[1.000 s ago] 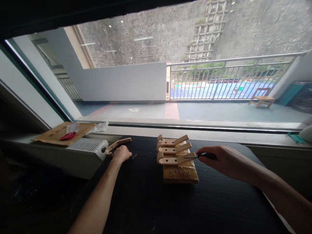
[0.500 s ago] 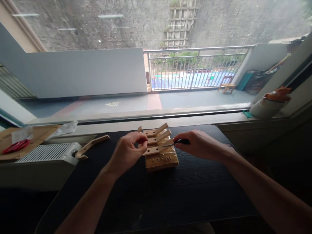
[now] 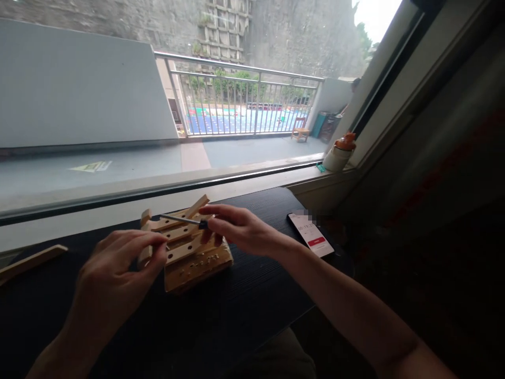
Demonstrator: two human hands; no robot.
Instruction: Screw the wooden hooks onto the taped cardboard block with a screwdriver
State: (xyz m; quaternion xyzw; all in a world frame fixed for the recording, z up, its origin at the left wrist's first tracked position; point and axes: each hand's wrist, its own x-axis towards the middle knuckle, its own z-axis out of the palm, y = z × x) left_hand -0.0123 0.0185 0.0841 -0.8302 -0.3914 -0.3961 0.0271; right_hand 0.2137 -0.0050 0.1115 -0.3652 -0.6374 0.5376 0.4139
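The left hand [image 3: 118, 268] is bare and ungloved, with slender fingers, a rounded row of knuckles and a broad back that narrows into a bare wrist and left forearm [image 3: 59, 345], its lower part sunk in shadow. The right hand [image 3: 244, 231] is likewise bare, its long fingers leading back to a slim wrist and a smooth, uncovered right forearm [image 3: 339, 287] that widens toward a dark skin crease low in view. Below, a dim patch of drab, dark clothing [image 3: 286, 355] shows, softly rounded in outline, its details too shaded to tell.
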